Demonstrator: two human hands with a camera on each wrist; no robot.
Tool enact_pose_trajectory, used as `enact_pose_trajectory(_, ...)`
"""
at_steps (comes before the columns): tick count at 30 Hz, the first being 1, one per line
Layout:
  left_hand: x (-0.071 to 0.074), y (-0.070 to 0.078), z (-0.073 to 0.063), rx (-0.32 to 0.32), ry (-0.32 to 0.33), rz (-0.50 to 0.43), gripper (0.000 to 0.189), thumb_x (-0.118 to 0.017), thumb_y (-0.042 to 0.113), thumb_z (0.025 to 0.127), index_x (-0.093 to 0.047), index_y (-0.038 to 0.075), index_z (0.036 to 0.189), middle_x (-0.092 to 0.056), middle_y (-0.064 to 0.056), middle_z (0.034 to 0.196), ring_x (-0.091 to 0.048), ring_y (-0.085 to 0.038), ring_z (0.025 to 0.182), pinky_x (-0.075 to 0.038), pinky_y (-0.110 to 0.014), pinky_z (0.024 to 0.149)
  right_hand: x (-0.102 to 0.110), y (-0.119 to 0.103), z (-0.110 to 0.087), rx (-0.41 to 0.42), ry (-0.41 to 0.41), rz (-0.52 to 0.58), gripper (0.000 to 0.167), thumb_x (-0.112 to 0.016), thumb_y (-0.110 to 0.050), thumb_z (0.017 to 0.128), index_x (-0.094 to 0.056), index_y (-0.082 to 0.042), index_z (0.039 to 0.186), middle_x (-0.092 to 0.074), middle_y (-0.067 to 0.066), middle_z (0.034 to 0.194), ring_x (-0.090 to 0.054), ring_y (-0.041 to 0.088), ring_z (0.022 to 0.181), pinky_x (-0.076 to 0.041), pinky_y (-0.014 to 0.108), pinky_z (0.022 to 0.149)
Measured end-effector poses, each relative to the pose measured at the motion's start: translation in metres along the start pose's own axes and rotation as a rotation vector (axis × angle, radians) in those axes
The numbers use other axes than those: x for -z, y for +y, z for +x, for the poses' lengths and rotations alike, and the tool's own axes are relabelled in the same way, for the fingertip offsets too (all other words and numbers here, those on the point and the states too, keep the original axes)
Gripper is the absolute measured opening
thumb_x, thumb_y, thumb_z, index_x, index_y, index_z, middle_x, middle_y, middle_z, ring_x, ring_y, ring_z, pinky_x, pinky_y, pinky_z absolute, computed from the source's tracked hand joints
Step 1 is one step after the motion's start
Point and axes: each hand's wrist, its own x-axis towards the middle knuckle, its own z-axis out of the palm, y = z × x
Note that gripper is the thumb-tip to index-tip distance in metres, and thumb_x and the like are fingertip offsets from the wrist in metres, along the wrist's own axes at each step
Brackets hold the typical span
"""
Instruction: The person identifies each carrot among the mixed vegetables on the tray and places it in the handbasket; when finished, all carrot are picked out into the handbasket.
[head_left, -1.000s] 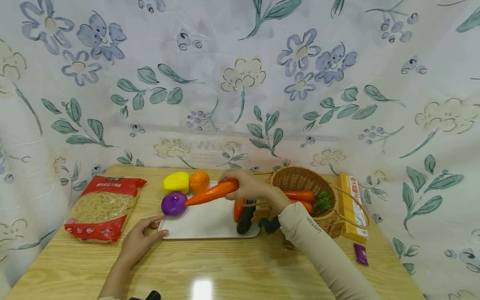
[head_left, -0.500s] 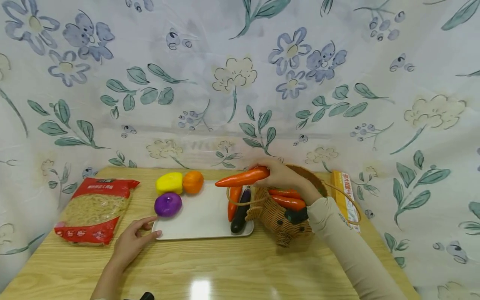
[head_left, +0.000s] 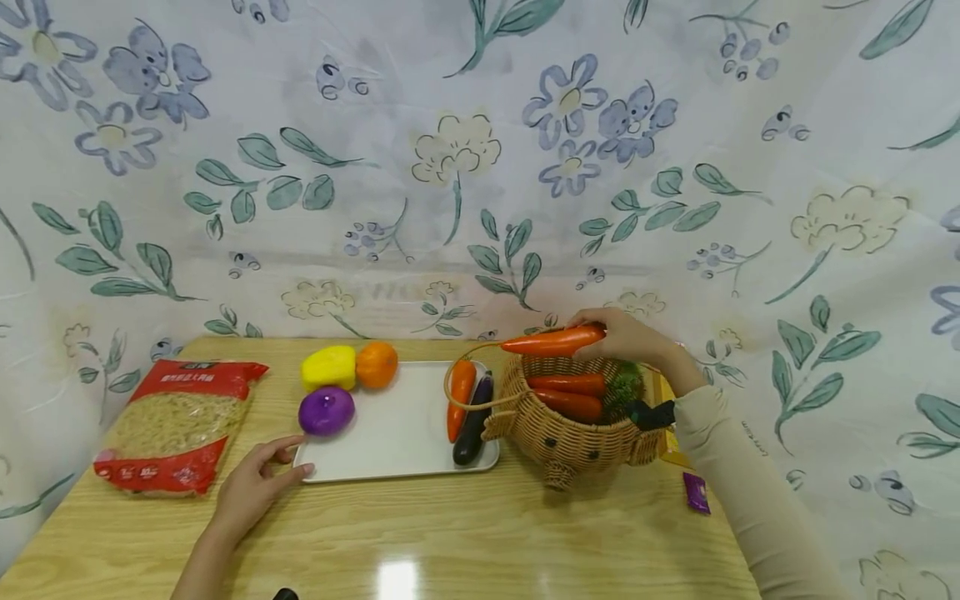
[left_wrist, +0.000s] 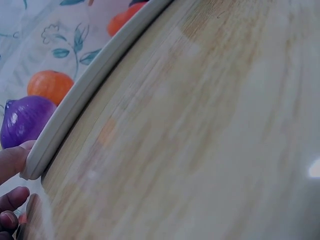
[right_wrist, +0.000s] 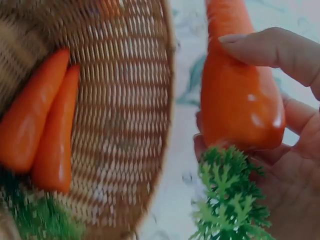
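My right hand (head_left: 627, 340) grips an orange toy carrot (head_left: 551, 342) above the back of the wicker basket (head_left: 570, 442). In the right wrist view the thumb lies along the carrot (right_wrist: 240, 100), and its green leafy top (right_wrist: 227, 192) hangs below the palm. Two more carrots (right_wrist: 25, 120) lie inside the basket. My left hand (head_left: 251, 483) holds the front left corner of a white tray (head_left: 390, 450), thumb on its rim. On the tray's right side are an orange carrot (head_left: 461, 400) and a dark eggplant (head_left: 472, 429). A purple onion (head_left: 327, 411) sits at its left.
A yellow vegetable (head_left: 328, 367) and an orange pumpkin-like one (head_left: 377, 365) sit at the tray's back left. A red pasta bag (head_left: 176, 425) lies further left. Right of the basket are a yellow box (head_left: 671, 442) and a small purple packet (head_left: 696, 492). The basket's handle (head_left: 450, 392) overhangs the tray.
My right hand has carried the carrot rightward from over the tray to over the basket. The left hand stays at the tray corner. The head view has shifted slightly.
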Motion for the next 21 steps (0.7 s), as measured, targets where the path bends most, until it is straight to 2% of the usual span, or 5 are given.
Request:
enact_pose_trajectory(4, 0.001, 0.000, -0.001, 0.001, -0.005, -0.003, 0.055, -0.075, 0.042, 0.087, -0.063, 0.012, 0.132, -0.060, -0.005, 0.105, -0.044, -0.005, 0.076, -0.035, -0.025, 0.066, 0.016, 0.011, -0.007, -0.015, -0.017, -0.048, 0.042, -0.073, -0.015, 0.086, -0.061, -0.002, 0.123, -0.060, 0.019, 0.109, -0.056, 0.022, 0.075, -0.051, 0.038, 0.066)
enact_pose_trajectory(9, 0.000, 0.000, -0.002, -0.005, 0.002, -0.010, 0.055, -0.075, 0.041, 0.087, -0.063, 0.011, 0.132, -0.059, -0.005, 0.104, -0.043, -0.006, 0.073, -0.034, -0.026, 0.064, 0.023, 0.018, -0.005, -0.049, -0.080, -0.133, 0.038, -0.073, -0.012, 0.083, -0.063, 0.001, 0.118, -0.062, 0.021, 0.105, -0.062, 0.027, 0.067, -0.053, 0.040, 0.065)
enact_pose_trajectory(13, -0.002, 0.001, -0.002, 0.005, 0.005, -0.030, 0.055, -0.076, 0.040, 0.087, -0.063, 0.013, 0.133, -0.058, -0.004, 0.104, -0.042, -0.007, 0.069, -0.033, -0.027, 0.061, 0.017, 0.017, 0.006, -0.087, -0.143, -0.225, 0.033, -0.073, -0.011, 0.080, -0.066, 0.000, 0.110, -0.062, 0.015, 0.099, -0.057, 0.024, 0.068, -0.050, 0.036, 0.064)
enact_pose_trajectory(16, -0.002, 0.001, -0.002, 0.023, -0.005, -0.035, 0.056, -0.076, 0.041, 0.087, -0.062, 0.013, 0.133, -0.058, -0.004, 0.105, -0.042, -0.008, 0.068, -0.033, -0.028, 0.061, 0.008, 0.014, 0.017, -0.083, -0.188, -0.278, 0.030, -0.071, -0.010, 0.076, -0.067, -0.001, 0.104, -0.059, 0.011, 0.093, -0.050, 0.020, 0.072, -0.044, 0.032, 0.064)
enact_pose_trajectory(21, -0.001, 0.002, -0.002, 0.043, -0.018, -0.037, 0.058, -0.075, 0.043, 0.087, -0.062, 0.013, 0.134, -0.057, -0.004, 0.105, -0.042, -0.008, 0.068, -0.033, -0.028, 0.061, -0.006, 0.012, 0.032, -0.095, -0.279, -0.332, 0.032, -0.072, -0.013, 0.077, -0.068, -0.001, 0.106, -0.061, 0.012, 0.103, -0.049, 0.020, 0.081, -0.043, 0.032, 0.070)
